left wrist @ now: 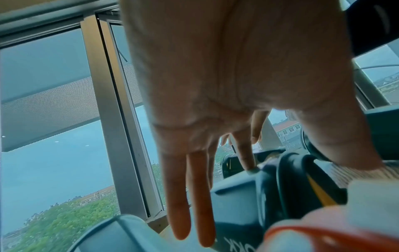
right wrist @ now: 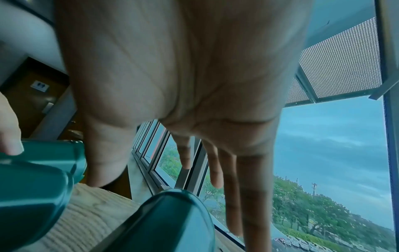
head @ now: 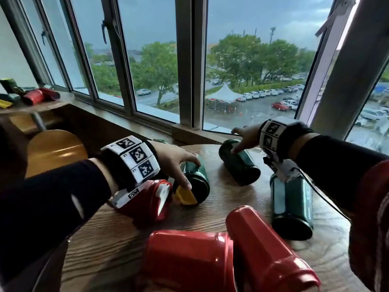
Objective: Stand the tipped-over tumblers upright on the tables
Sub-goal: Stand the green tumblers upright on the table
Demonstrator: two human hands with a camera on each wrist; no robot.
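Several green and red tumblers lie on their sides on a round wooden table (head: 212,209). My left hand (head: 190,173) arches over a green tumbler (head: 197,182) that has a yellow one (head: 186,197) nested in its mouth. Its thumb touches the rim and its fingers (left wrist: 179,196) hang straight. My right hand (head: 237,142) hovers over another lying green tumbler (head: 240,163) near the window. The thumb rests on that tumbler and the fingers (right wrist: 257,196) stretch out straight. A third green tumbler (head: 291,207) and red tumblers (head: 189,262) (head: 267,247) lie nearer me.
One more red tumbler (head: 147,203) lies under my left wrist. A second table (head: 35,106) at the far left carries more tipped tumblers (head: 35,96). A yellow seat (head: 54,150) stands between the tables. The window sill (head: 189,131) runs just behind the table.
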